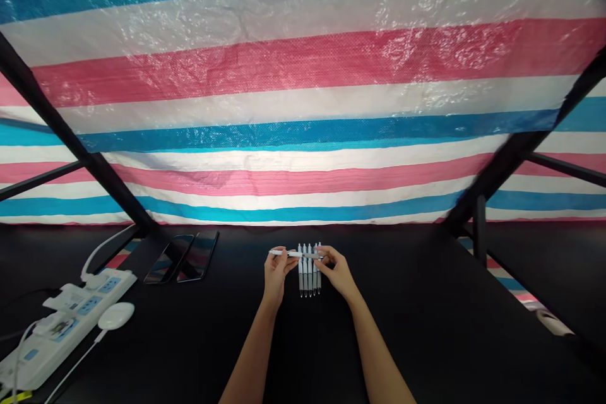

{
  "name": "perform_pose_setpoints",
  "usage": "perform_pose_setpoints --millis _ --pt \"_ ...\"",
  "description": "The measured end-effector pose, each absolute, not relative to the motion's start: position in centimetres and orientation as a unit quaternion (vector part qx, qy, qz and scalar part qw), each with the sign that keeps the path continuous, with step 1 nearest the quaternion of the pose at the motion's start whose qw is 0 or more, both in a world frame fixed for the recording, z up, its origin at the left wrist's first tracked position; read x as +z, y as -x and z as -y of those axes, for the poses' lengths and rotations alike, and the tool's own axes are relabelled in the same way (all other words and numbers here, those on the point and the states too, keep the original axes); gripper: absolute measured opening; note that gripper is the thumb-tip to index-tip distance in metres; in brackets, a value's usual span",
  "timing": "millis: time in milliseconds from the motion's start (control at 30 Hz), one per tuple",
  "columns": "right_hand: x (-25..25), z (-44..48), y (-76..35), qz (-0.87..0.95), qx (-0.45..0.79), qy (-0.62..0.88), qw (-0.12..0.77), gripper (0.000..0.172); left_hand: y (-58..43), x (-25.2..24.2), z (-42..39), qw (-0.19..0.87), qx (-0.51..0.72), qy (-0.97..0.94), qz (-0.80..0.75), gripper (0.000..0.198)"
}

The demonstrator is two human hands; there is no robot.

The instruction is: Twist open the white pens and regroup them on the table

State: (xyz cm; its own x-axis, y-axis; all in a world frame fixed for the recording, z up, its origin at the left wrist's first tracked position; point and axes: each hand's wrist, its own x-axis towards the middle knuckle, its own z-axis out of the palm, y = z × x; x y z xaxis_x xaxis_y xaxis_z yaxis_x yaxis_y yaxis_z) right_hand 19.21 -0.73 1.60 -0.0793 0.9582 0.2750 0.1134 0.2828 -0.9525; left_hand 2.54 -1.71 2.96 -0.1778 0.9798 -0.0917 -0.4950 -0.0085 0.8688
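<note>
I hold one white pen [297,254] crosswise above the black table [407,322]. My left hand [277,271] pinches its left end and my right hand [335,270] pinches its right end. Under the held pen lies a row of several white pens [309,278], side by side, pointing away from me. Both hands hover just over that row.
Two dark phones [184,257] lie flat at the left back of the table. A white power strip [71,315] with plugs and cables, and a white round puck [116,315], sit at the left edge. A striped tarp [303,107] and black frame bars stand behind.
</note>
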Motion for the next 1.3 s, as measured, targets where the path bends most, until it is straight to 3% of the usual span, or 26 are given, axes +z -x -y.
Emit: perform_pose_setpoints --millis 100,233,433,533,700,833,1033,1133,1300 --pt "1.60 0.60 -19.38 0.630 0.372 0.467 0.497 0.027 -2.53 3.06 1.80 0.571 0.644 -0.297 -0.414 0.041" --pt "1.72 0.69 -19.27 0.647 0.337 0.487 0.480 0.040 -2.46 2.99 1.85 0.571 0.646 -0.295 -0.412 0.040" --pt "1.97 0.77 -19.45 0.668 0.311 0.467 0.488 0.020 -2.31 2.72 1.81 0.572 0.653 -0.282 -0.409 0.042" --pt "2.14 0.85 -19.43 0.689 0.286 0.481 0.461 0.031 -2.25 2.64 1.85 0.576 0.647 -0.284 -0.411 0.043" --pt "2.20 0.97 -19.40 0.691 0.269 0.477 0.472 0.021 -2.19 2.61 1.88 0.576 0.646 -0.288 -0.409 0.042" --pt "2.12 1.01 -19.46 0.699 0.266 0.490 0.448 0.032 -2.19 2.43 1.81 0.578 0.642 -0.294 -0.409 0.041" --pt "1.81 0.87 -19.40 0.699 0.269 0.483 0.453 0.024 -2.14 2.33 1.80 0.578 0.643 -0.293 -0.408 0.039" --pt "1.59 0.78 -19.36 0.695 0.271 0.493 0.448 0.037 -2.17 2.51 1.86 0.579 0.641 -0.296 -0.408 0.041" --pt "1.53 0.85 -19.44 0.683 0.282 0.485 0.467 0.024 -2.19 2.72 1.89 0.574 0.646 -0.291 -0.411 0.042"
